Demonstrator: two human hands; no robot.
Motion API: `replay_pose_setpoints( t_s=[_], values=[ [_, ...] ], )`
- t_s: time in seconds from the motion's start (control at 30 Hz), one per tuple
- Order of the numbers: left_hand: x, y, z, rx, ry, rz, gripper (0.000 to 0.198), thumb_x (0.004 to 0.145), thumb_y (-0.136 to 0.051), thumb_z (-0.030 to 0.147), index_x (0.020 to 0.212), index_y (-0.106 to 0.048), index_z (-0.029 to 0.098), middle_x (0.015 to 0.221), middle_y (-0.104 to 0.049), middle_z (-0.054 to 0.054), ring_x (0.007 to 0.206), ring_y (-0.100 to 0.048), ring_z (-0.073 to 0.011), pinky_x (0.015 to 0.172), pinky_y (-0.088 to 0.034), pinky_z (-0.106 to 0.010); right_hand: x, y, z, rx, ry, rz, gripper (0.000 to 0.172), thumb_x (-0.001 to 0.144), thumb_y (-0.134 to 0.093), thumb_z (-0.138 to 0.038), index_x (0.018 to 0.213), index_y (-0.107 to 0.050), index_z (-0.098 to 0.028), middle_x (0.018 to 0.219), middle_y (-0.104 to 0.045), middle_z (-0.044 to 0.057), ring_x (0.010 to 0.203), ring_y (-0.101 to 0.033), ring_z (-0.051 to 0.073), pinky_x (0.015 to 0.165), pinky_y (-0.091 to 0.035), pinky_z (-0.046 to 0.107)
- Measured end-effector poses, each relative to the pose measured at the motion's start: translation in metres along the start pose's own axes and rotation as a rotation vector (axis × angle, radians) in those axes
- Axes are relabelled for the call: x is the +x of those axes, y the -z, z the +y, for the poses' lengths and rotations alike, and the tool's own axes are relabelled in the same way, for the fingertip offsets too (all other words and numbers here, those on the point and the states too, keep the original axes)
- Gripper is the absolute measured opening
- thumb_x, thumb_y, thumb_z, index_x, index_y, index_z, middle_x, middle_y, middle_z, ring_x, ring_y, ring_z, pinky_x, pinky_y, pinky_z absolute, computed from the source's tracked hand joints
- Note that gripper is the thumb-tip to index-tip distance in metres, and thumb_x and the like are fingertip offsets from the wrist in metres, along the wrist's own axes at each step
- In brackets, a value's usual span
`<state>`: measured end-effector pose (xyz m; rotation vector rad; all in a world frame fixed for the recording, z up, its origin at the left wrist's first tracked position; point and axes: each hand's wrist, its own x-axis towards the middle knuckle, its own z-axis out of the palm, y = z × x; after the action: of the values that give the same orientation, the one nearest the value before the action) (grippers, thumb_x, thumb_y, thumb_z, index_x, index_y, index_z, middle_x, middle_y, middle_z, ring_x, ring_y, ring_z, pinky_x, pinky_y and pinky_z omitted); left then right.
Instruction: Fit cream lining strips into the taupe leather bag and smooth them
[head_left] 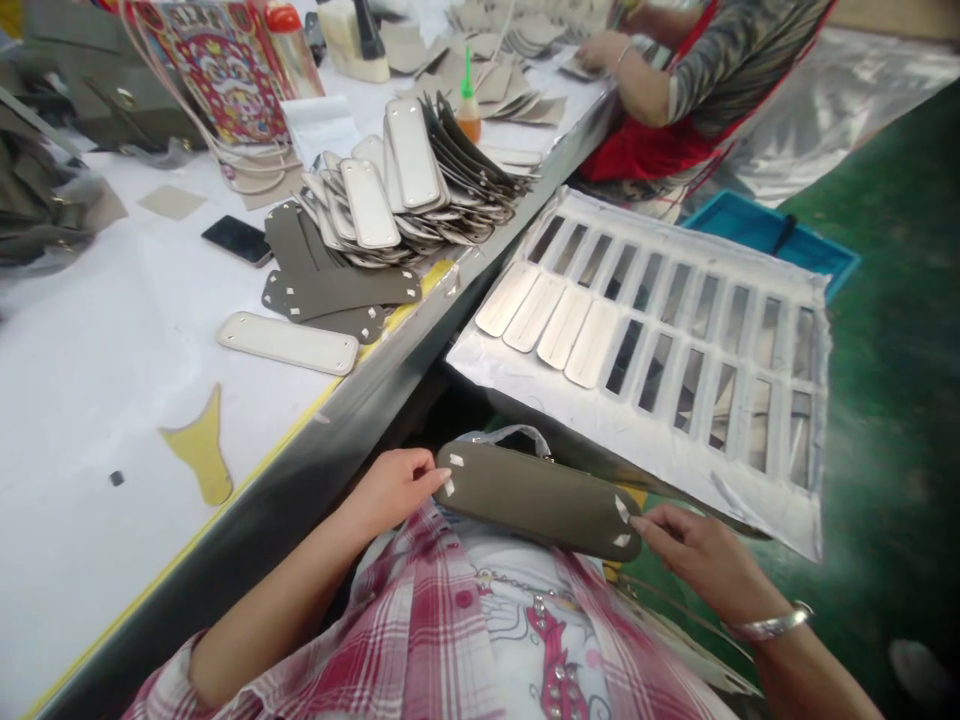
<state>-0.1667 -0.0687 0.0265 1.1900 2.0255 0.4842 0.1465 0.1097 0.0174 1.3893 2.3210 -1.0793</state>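
Observation:
A long olive-brown leather strip with rounded ends and pale tabs near its corners is stretched level in front of my body. My left hand pinches its left end between thumb and fingers. At the other end, my right hand grips the right edge. On the table ahead lie similar dark strips with white tabs, overlapping. One pale strip rests alone near the table edge. Behind them is a heap of pale and dark strips.
To the right stands a white slotted rack with several pale strips laid on it. A yellow template, a phone and a green-tipped glue bottle are on the table. A co-worker's arm reaches in at the far side; a blue tray sits beyond the rack.

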Motion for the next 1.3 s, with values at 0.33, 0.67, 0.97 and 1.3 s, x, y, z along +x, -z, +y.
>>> replay_pose_setpoints(
  t_s=[0.33,0.67,0.97,1.3],
  values=[
    [0.024,-0.019,0.019,0.482,-0.485,0.268,0.044,0.079,-0.044,0.044,0.117,-0.042,0.023,0.116,-0.052,-0.009,0.104,-0.051,-0.0281,0.091,-0.040,-0.046,-0.009,0.008,0.003,0.068,-0.032,0.112,0.014,0.076,-0.058,-0.024,0.066,-0.061,-0.015,0.060,-0.057,-0.002,0.055,-0.050,0.009,0.051,-0.031,0.019],
    [0.054,-0.139,0.133,0.443,-0.844,-0.059,0.075,0.065,-0.065,0.046,0.126,-0.037,0.010,0.125,-0.048,-0.017,0.114,-0.043,-0.0303,0.097,-0.035,-0.047,-0.010,0.008,0.017,0.076,0.046,0.123,0.017,0.076,-0.060,-0.026,0.064,-0.064,-0.015,0.057,-0.057,-0.002,0.053,-0.049,0.008,0.049,-0.029,0.019],
    [0.057,-0.144,0.138,0.415,-0.790,-0.054,0.067,0.063,-0.066,0.047,0.116,-0.044,0.011,0.114,-0.053,-0.015,0.105,-0.048,-0.0289,0.093,-0.039,-0.044,-0.008,0.012,0.025,0.102,0.078,0.082,0.017,0.075,-0.059,-0.028,0.065,-0.066,-0.015,0.060,-0.060,-0.001,0.056,-0.051,0.009,0.050,-0.030,0.019],
    [0.053,-0.144,0.140,0.447,-0.783,-0.059,0.063,0.066,-0.064,0.042,0.118,-0.044,0.012,0.116,-0.053,-0.015,0.106,-0.048,-0.0282,0.093,-0.038,-0.044,-0.012,0.011,0.024,0.044,0.076,0.106,0.020,0.077,-0.056,-0.032,0.065,-0.065,-0.017,0.061,-0.062,0.001,0.058,-0.055,0.013,0.050,-0.030,0.022]
  ],
)
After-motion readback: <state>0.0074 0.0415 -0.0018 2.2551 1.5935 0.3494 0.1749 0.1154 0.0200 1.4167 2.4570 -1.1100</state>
